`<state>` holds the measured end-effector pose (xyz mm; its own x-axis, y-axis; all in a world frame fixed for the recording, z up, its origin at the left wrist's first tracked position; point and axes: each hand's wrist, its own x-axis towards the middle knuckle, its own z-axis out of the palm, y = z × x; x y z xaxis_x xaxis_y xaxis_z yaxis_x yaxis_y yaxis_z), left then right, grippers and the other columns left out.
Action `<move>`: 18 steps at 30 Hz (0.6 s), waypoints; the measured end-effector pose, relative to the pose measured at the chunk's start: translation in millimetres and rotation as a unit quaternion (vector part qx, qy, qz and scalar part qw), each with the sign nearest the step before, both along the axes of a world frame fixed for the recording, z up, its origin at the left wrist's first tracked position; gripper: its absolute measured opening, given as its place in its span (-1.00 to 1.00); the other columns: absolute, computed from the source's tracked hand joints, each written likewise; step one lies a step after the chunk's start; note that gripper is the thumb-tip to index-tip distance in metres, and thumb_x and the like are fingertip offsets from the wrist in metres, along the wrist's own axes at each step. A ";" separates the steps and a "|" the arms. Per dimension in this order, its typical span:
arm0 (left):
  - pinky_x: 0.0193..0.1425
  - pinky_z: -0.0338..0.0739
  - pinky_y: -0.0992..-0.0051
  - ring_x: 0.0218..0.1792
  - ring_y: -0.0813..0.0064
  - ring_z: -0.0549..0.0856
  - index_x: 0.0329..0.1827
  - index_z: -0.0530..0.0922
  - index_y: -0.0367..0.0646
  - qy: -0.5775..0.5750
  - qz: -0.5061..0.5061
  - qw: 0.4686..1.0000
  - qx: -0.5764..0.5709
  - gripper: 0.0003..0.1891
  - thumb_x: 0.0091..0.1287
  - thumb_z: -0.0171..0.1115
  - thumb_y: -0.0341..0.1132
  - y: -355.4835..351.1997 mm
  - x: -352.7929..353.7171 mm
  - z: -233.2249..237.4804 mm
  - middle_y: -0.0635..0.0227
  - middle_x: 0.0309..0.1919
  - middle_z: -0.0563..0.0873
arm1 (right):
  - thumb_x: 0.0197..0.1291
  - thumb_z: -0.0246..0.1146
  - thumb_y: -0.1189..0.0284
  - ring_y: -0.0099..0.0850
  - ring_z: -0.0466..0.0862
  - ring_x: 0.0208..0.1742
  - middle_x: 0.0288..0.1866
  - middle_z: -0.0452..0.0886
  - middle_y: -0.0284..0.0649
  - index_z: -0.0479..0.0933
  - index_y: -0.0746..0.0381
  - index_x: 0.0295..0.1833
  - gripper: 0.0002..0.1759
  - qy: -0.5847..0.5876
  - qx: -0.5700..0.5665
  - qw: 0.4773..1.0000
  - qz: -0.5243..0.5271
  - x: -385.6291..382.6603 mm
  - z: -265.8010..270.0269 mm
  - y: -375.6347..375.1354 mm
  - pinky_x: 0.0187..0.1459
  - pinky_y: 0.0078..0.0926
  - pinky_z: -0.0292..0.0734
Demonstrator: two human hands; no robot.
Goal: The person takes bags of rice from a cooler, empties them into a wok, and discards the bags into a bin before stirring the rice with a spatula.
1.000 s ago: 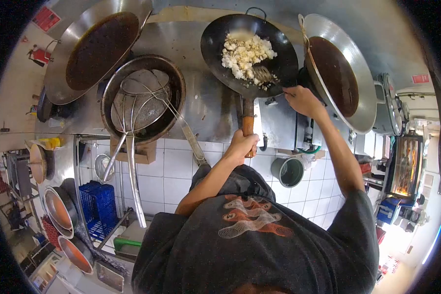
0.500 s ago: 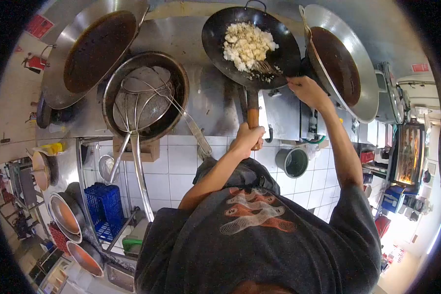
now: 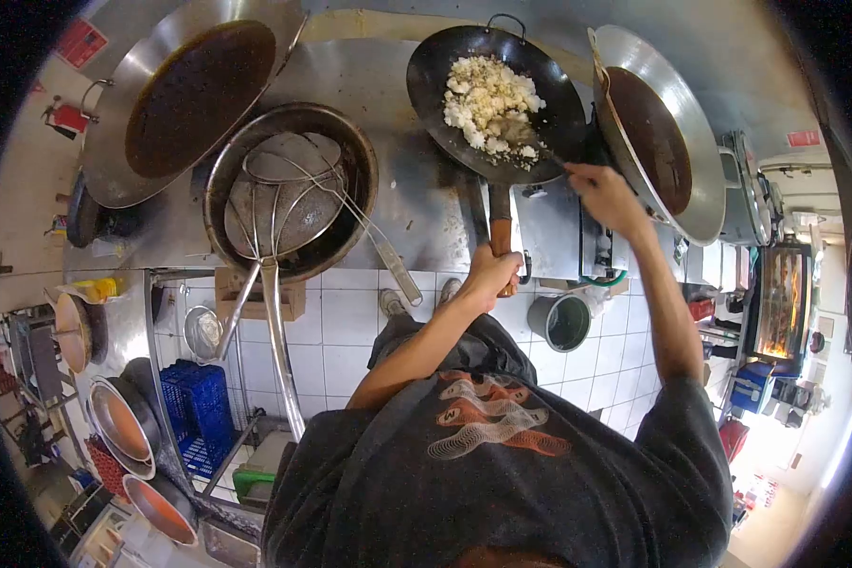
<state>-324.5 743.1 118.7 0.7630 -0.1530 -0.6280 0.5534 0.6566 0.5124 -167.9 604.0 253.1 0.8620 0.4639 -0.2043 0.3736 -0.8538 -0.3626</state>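
gripping wok, spatula; strainers alongside

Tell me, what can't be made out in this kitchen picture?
All in the head view:
The tool in the right hand: fist hides its grip, its end blurs into the rice in the wok.
The wok handle: its end is covered by the left hand.
The red wall sign, top left: too small to read.

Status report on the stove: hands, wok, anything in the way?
Left hand gripping wok handle; right hand holding utensil in the rice. Large pan close on the right, strainer pot on the left.
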 end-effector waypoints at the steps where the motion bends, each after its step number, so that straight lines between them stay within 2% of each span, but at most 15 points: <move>1: -0.69 0.39 0.47 -0.70 0.58 0.45 -0.36 0.42 -0.20 -0.007 0.003 1.000 -0.004 -0.88 0.11 0.20 -0.49 0.2 0.0 0.1 0.41 -0.63 0.46 | 0.27 0.11 0.32 -0.16 0.68 0.04 -0.02 0.65 0.13 0.54 0.31 0.17 -0.57 0.016 -0.020 0.999 0.023 -6.5 -5.0 15.7 0.07 -0.36 0.50; 3: -0.71 0.36 0.47 -0.70 0.58 0.45 -0.37 0.42 -0.21 0.006 -0.005 1.000 -0.004 -0.89 0.11 0.19 -0.49 2.0 -0.6 4.8 0.40 -0.62 0.47 | 0.28 0.11 0.31 -0.15 0.68 0.05 -0.01 0.65 0.13 0.53 0.31 0.17 -0.57 0.045 -0.065 0.997 0.023 -21.7 -3.3 55.7 0.08 -0.36 0.50; 5: -0.73 0.33 0.47 -0.70 0.58 0.44 -0.38 0.42 -0.21 0.007 -0.008 1.000 0.008 -0.89 0.10 0.19 -0.49 0.2 -1.5 -2.3 0.39 -0.62 0.47 | 0.28 0.11 0.30 -0.17 0.69 0.01 -0.04 0.65 0.14 0.55 0.30 0.15 -0.58 -0.017 -0.163 0.977 0.133 -3.4 -46.9 40.4 0.04 -0.38 0.51; 8: -0.77 0.25 0.48 -0.73 0.59 0.42 -0.41 0.41 -0.22 -0.004 0.013 1.000 -0.008 -0.90 0.11 0.19 -0.50 -1.7 0.3 -6.3 0.40 -0.66 0.45 | 0.27 0.13 0.30 -0.15 0.70 -0.01 -0.06 0.64 0.16 0.57 0.30 0.13 -0.59 0.084 -0.047 0.995 0.026 1.1 6.8 34.3 0.04 -0.37 0.51; 9: -0.77 0.24 0.48 -0.74 0.59 0.41 -0.41 0.41 -0.23 -0.005 0.022 1.000 -0.019 -0.90 0.11 0.19 -0.50 0.6 -0.1 -0.3 0.40 -0.68 0.44 | 0.26 0.14 0.30 -0.12 0.68 0.02 -0.04 0.65 0.12 0.58 0.31 0.10 -0.60 0.036 -0.079 0.996 0.028 -11.3 19.2 34.0 0.06 -0.36 0.51; 11: -0.77 0.23 0.48 -0.75 0.59 0.41 -0.43 0.41 -0.23 -0.003 0.032 0.999 -0.033 -0.90 0.11 0.19 -0.50 0.7 -2.8 2.0 0.40 -0.69 0.44 | 0.25 0.15 0.30 -0.11 0.68 0.03 -0.04 0.65 0.11 0.58 0.32 0.09 -0.60 0.032 -0.077 0.995 0.049 -25.6 18.5 26.3 0.07 -0.34 0.51; 12: -0.77 0.23 0.48 -0.75 0.58 0.41 -0.43 0.41 -0.23 -0.005 0.029 0.999 -0.032 -0.90 0.11 0.19 -0.50 1.1 -3.9 -0.3 0.40 -0.69 0.44 | 0.25 0.16 0.30 -0.10 0.67 0.03 -0.04 0.65 0.10 0.59 0.32 0.08 -0.61 0.030 -0.073 0.995 0.058 -27.1 11.8 24.3 0.08 -0.33 0.51; 13: -0.77 0.23 0.48 -0.75 0.58 0.41 -0.44 0.41 -0.23 -0.010 0.025 0.999 -0.028 -0.90 0.12 0.19 -0.50 2.9 -1.5 -2.0 0.40 -0.69 0.44 | 0.24 0.15 0.30 -0.14 0.69 0.00 -0.10 0.66 0.10 0.59 0.30 0.08 -0.61 -0.029 -0.031 0.995 0.093 -25.8 -11.4 25.3 0.03 -0.32 0.53; 15: -0.77 0.23 0.48 -0.73 0.58 0.43 -0.44 0.42 -0.23 -0.019 0.005 0.999 -0.035 -0.90 0.11 0.19 -0.50 2.5 3.4 -7.4 0.39 -0.68 0.45 | 0.23 0.16 0.29 -0.14 0.70 -0.03 -0.10 0.66 0.11 0.59 0.31 0.07 -0.60 -0.053 -0.083 0.983 0.158 3.3 -33.0 26.3 0.00 -0.30 0.53; 17: -0.77 0.25 0.47 -0.71 0.56 0.44 -0.44 0.43 -0.23 -0.020 0.005 1.000 -0.001 -0.90 0.12 0.21 -0.50 -1.2 0.5 -16.4 0.37 -0.65 0.46 | 0.24 0.15 0.29 -0.08 0.70 -0.09 -0.11 0.67 0.10 0.60 0.33 0.06 -0.60 -0.060 -0.116 0.975 0.180 32.7 -28.4 36.9 -0.05 -0.26 0.53; 18: -0.76 0.27 0.46 -0.71 0.56 0.44 -0.43 0.44 -0.23 -0.015 0.003 1.000 -0.004 -0.90 0.12 0.21 -0.49 1.9 -1.9 -13.5 0.37 -0.65 0.46 | 0.24 0.14 0.30 -0.08 0.69 -0.06 -0.07 0.66 0.10 0.58 0.33 0.08 -0.60 -0.031 -0.127 0.984 0.124 31.6 -4.6 41.7 -0.01 -0.27 0.52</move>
